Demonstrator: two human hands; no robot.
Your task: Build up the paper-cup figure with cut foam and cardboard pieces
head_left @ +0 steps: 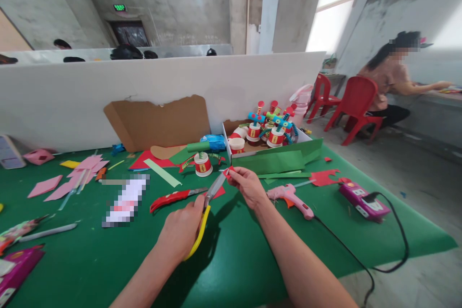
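Note:
My left hand [182,228] is wrapped round the yellow-handled scissors [202,233], whose blades point away toward my right hand. Between the thumb and fingers of my right hand [249,188] is a small piece of red paper [227,172], with the blade tips right at it. Another red paper piece [219,193] lies on the table under the scissors. Left of the blades rests a red utility knife [171,200]. Beyond the hands stands a paper-cup figure [203,165] with coiled green arms. A pink glue gun [292,197] lies beside my right wrist.
A box [231,147] of cup figures stands at the back, behind green paper [281,162]. Pink paper [81,171] lies at left. The glue gun's cord runs to a purple power strip [364,200]. A person [388,77] sits at far right near red chairs [357,98].

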